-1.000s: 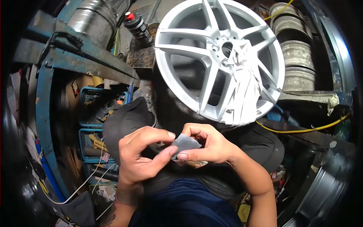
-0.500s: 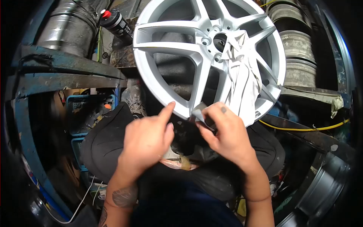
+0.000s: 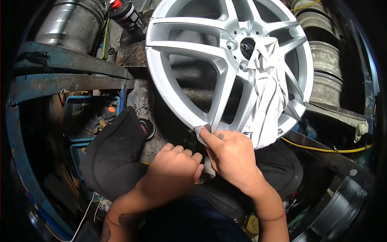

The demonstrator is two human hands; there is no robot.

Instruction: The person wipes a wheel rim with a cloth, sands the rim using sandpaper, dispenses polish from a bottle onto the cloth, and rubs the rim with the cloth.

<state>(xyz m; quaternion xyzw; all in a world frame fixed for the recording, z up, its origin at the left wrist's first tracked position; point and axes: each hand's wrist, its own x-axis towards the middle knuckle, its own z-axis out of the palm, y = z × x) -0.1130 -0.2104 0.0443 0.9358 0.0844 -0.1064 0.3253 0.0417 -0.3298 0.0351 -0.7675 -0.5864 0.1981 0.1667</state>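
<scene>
A silver alloy wheel with split spokes sits tilted in front of me. My right hand pinches a small folded piece of grey sandpaper and presses it to the wheel's near rim edge, just below a spoke's foot. Most of the sheet is hidden under the fingers. My left hand is curled into a loose fist beside my right hand, off the wheel, with nothing visible in it. A white cloth lies draped over the spokes from the hub to the near rim.
A black bottle with a red cap stands at the far left. Stacked metal rims are on the right, another metal drum-like rim at left. Blue metal frames and a blue basket flank my knees. A yellow hose runs right.
My right hand has brought the sandpaper onto the rim edge. My left hand has moved down from the rim, and its pointing finger has curled in. The wheel appears slightly further right.
</scene>
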